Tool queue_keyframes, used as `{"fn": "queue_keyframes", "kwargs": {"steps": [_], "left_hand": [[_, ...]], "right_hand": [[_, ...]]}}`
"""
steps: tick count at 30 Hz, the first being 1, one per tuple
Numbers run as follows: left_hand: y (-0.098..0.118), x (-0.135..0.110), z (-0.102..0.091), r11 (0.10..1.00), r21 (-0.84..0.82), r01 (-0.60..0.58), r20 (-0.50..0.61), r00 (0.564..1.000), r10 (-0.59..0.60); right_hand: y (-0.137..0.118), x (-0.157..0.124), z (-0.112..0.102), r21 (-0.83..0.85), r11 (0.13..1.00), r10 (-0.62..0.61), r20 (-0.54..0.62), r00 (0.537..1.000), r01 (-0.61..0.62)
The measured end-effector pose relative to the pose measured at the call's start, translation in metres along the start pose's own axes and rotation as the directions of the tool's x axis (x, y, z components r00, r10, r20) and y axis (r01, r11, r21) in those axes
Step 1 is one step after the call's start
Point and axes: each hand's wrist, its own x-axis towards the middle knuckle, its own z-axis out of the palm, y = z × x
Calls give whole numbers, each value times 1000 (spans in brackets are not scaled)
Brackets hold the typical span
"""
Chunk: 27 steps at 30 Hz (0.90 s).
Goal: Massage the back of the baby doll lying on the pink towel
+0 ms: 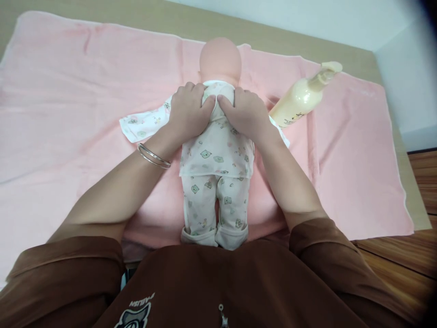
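A baby doll [218, 150] lies stretched out, the smooth back of its head away from me and its feet towards me. It wears a white top and trousers printed with small green figures. My left hand [191, 109] is wrapped over its left-side shoulder, thumb on the upper back. Over the other shoulder curls my right hand [246, 111], its thumb nearly meeting the left one near the spine. The fingertips of both hands are partly hidden around the shoulders. One sleeve [145, 125] spreads out flat to the left; the other is mostly covered by my right arm.
Beneath the doll is a pink blanket [85, 82] with creases, spread over a wooden table [290, 41]. A cream pump bottle [300, 100] lies tilted to the right of the doll. A white wall [341, 20] stands behind, and wood flooring [403, 255] shows at the right.
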Motion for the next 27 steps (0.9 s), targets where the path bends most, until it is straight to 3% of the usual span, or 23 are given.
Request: {"fn": "queue_keyframes", "kwargs": {"steps": [7, 13, 19, 27], "left_hand": [[9, -4, 0, 994, 95, 55, -12, 998, -54], [-15, 5, 21, 995, -80, -58, -187, 981, 42], [-5, 1, 12, 997, -72, 19, -59, 998, -23], [-6, 4, 12, 998, 4, 63, -5, 998, -63]], "right_hand": [[0, 0, 5, -12, 1000, 11, -12, 1000, -12], [1, 3, 12, -63, 997, 33, -27, 999, -35], [2, 5, 16, -56, 997, 45, -41, 998, -47], [5, 5, 20, -41, 997, 58, -26, 998, -59]]}}
